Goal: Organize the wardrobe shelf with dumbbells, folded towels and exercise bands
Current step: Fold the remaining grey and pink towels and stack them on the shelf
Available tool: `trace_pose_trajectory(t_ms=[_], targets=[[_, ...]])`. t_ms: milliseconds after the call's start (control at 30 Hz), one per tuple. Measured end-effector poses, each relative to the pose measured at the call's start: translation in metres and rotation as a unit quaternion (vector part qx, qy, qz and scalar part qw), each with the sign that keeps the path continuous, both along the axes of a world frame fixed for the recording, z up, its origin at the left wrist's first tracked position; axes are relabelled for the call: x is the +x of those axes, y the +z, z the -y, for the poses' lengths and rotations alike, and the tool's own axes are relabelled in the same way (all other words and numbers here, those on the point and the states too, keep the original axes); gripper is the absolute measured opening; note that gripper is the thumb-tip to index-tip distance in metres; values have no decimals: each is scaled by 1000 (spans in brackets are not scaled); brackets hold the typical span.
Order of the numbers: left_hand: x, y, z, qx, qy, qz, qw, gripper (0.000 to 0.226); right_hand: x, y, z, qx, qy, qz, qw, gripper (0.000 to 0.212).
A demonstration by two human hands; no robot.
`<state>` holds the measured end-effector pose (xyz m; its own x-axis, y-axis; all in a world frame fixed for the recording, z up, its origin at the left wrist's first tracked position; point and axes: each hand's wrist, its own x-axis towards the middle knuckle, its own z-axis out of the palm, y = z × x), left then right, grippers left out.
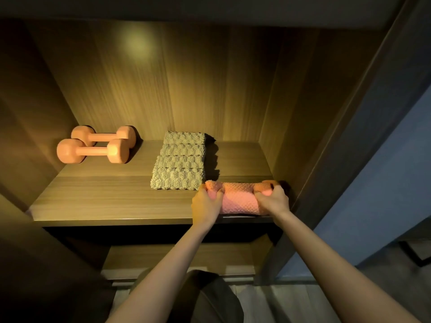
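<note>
Reaching up and forward from the bottom of the view, both bare forearms converge on the front right corner of the wardrobe shelf (105, 197). There a rolled pink towel (239, 199) lies crosswise along the front edge, close to the right side wall. The left hand (206, 203) grips the roll's left end, its back toward the camera, fingers curled over the top and pressed into the waffle-textured cloth. The right hand (274, 201) clasps the right end in the same way, fingers dug in so that the fabric bunches out beyond them. Both wrists sit roughly level, and the middle stretch of the roll shows bare between the two hands. Just behind the roll's left end, touching it or nearly so, a row of four grey-beige folded towels (179, 160) runs front to back in the middle of the shelf. Well apart from these, at the back left, lie two orange dumbbells (93, 151), parallel and side by side with their handles running left to right, the rear one near the back panel (186, 89). A lower shelf (175, 257) shows beneath, between the arms, and a blue wall (384, 183) stands to the right of the wardrobe.
</note>
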<state>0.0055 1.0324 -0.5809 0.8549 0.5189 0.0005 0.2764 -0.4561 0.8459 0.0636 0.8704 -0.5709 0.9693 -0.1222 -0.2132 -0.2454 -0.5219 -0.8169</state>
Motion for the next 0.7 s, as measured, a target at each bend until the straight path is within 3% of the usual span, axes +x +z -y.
trace_pose_trajectory(t_ms=[200, 300, 533, 700], targets=[[-10, 1, -24, -12, 20, -14, 1000, 52, -16, -4, -13, 92, 2, -19, 996, 71], [-22, -1, -47, -36, 39, -9, 999, 57, -27, -5, -37, 125, 10, -9, 992, 56], [-46, 3, -104, -48, 98, -19, 994, 76, -47, -8, -98, 91, 48, 43, 994, 51], [-56, 4, -128, -29, 118, 40, 992, 60, -53, -7, -126, 46, 74, 82, 993, 53]])
